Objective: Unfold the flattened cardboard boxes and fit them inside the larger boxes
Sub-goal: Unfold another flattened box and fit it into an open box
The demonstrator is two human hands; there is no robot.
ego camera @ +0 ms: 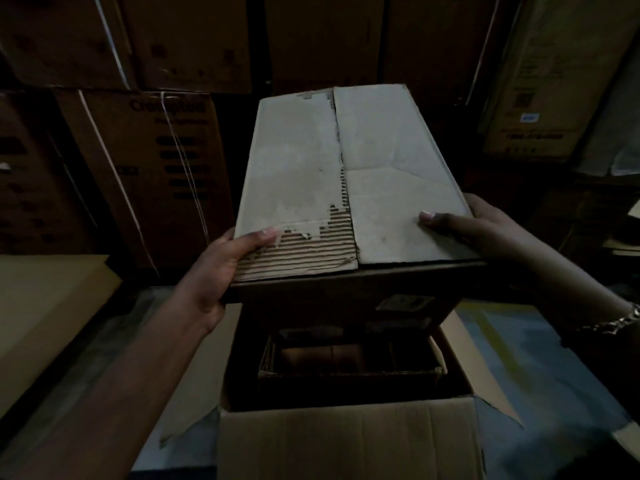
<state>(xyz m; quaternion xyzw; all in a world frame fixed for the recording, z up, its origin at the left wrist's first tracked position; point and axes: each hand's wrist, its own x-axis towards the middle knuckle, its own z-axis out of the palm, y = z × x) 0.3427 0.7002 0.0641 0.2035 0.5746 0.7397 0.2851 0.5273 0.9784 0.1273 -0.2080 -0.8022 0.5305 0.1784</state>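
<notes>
Both hands clamp one thing: an erected brown corrugated cardboard box [349, 188], its closed flap face up, outer paper torn away near the left corner so the fluting shows. Left hand [221, 268] grips the near left corner, thumb on top, fingers underneath. Right hand [485, 233] grips the near right edge the same way. Hands well apart, one at each side.

The held box hangs above the large open brown cardboard carton [346, 441], which stands on the floor with flaps splayed outward. A smaller open box [349, 368] already sits inside it.

Judgement: step in hand is lowering the held box into the carton. To do it well, square its edges with the carton walls, keep it level, ease it down evenly; a tilted corner could catch the inner box's rim. Whether it fits inside or beside that inner box, cannot tell.

Surroundings: dim storeroom, stacked printed cartons [145, 161] behind, flat cardboard sheet [45, 306] at left, grey floor.
</notes>
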